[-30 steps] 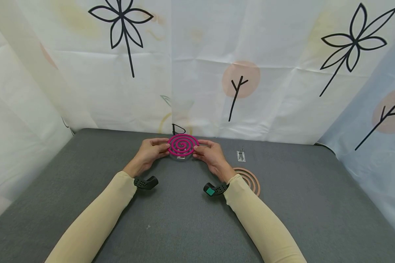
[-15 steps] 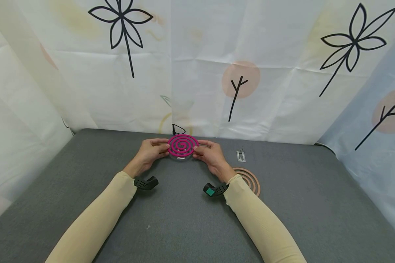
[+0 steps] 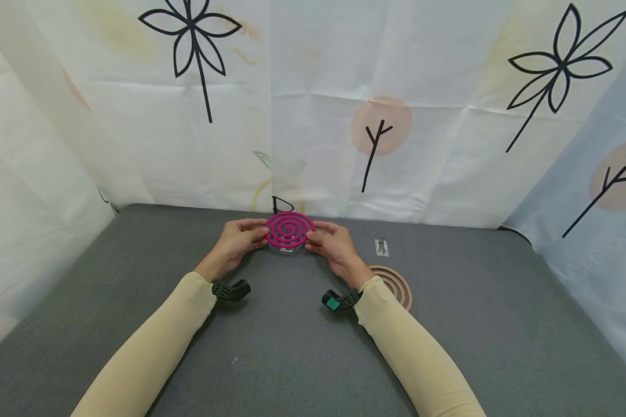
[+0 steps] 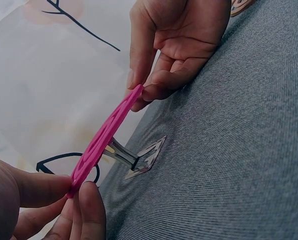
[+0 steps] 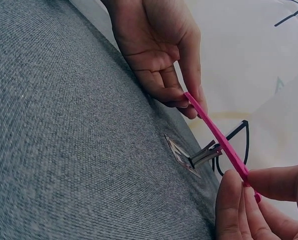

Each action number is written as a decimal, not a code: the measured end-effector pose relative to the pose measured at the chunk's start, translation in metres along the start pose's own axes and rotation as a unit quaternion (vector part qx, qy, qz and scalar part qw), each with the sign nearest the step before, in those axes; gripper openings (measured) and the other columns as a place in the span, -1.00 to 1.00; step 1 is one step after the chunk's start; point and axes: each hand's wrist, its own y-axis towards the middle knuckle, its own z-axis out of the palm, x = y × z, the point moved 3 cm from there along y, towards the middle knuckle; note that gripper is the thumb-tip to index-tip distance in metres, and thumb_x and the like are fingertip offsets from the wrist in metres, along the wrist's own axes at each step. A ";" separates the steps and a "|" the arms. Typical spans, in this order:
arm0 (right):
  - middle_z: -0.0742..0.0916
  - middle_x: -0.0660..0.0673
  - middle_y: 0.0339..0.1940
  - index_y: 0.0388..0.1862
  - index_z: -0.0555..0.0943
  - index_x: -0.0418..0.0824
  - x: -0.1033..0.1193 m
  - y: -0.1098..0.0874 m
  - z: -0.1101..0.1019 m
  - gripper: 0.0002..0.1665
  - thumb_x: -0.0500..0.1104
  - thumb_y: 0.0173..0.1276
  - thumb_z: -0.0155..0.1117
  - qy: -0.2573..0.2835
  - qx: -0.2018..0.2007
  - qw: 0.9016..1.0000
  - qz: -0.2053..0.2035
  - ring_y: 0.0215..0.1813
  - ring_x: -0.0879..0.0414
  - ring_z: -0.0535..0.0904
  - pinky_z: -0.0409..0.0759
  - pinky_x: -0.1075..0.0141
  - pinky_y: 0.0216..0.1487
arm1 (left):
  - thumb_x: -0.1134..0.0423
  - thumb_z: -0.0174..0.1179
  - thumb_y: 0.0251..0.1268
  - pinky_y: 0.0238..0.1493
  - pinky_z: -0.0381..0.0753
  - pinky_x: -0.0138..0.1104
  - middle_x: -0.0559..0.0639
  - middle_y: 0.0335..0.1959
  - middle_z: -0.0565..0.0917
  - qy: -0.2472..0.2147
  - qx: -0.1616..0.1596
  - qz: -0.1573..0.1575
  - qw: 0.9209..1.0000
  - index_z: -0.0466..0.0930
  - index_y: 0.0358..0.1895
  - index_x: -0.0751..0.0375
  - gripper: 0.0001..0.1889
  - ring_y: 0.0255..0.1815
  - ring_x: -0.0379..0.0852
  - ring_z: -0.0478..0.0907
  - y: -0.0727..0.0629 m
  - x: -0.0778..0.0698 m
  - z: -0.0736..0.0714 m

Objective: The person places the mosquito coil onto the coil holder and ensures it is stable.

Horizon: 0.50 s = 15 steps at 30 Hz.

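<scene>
A pink mosquito coil [image 3: 289,231] is held off the table at the far middle, its flat face tilted. My left hand [image 3: 237,240] pinches the coil's left edge between thumb and fingers. On the opposite edge, my right hand [image 3: 336,246] pinches it the same way. Below the coil, a small metal coil stand [image 4: 148,159] lies on the table. In the right wrist view, the stand's raised prongs [image 5: 206,154] reach up to the coil's underside. Whether they pass into the spiral cannot be told.
A second metal stand [image 3: 382,248] lies to the right of my right hand. Nearer, a tan coil [image 3: 409,296] lies partly hidden under my right forearm. The grey table [image 3: 271,347] ends at a printed white curtain [image 3: 313,150] behind.
</scene>
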 end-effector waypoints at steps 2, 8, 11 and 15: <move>0.73 -0.16 -0.20 0.35 0.48 -0.37 0.000 0.000 0.000 -0.50 -0.44 0.46 0.23 0.000 -0.001 1.000 0.001 -0.29 0.11 0.69 0.71 0.34 -0.18 | 0.39 0.16 0.52 0.00 0.69 -0.35 0.12 0.00 0.62 -0.001 0.000 0.000 1.000 0.46 0.39 0.38 -0.56 -0.23 -0.26 0.65 0.000 -0.001 0.000; 0.73 -0.16 -0.20 0.36 0.48 -0.37 0.000 0.000 0.000 -0.51 -0.44 0.46 0.23 -0.002 0.001 1.000 -0.001 -0.28 0.12 0.69 0.71 0.34 -0.17 | 0.40 0.15 0.52 0.01 0.69 -0.34 0.12 0.00 0.63 -0.002 0.000 0.004 1.000 0.46 0.39 0.38 -0.57 -0.23 -0.27 0.65 -0.001 -0.001 0.000; 0.73 -0.16 -0.21 0.36 0.48 -0.37 0.000 -0.001 0.000 -0.50 -0.44 0.47 0.23 -0.003 0.000 1.000 -0.001 -0.28 0.12 0.69 0.71 0.34 -0.17 | 0.40 0.15 0.52 0.02 0.68 -0.34 0.13 0.01 0.63 -0.001 0.001 0.004 1.000 0.45 0.39 0.38 -0.57 -0.22 -0.26 0.66 -0.001 -0.001 0.000; 0.74 -0.16 -0.22 0.36 0.48 -0.38 0.000 -0.001 0.000 -0.50 -0.44 0.46 0.23 -0.003 -0.001 1.000 -0.001 -0.29 0.11 0.69 0.71 0.34 -0.18 | 0.40 0.15 0.52 0.03 0.68 -0.33 0.16 0.04 0.62 0.001 0.001 0.003 1.000 0.45 0.39 0.38 -0.56 -0.21 -0.26 0.66 -0.001 -0.001 0.000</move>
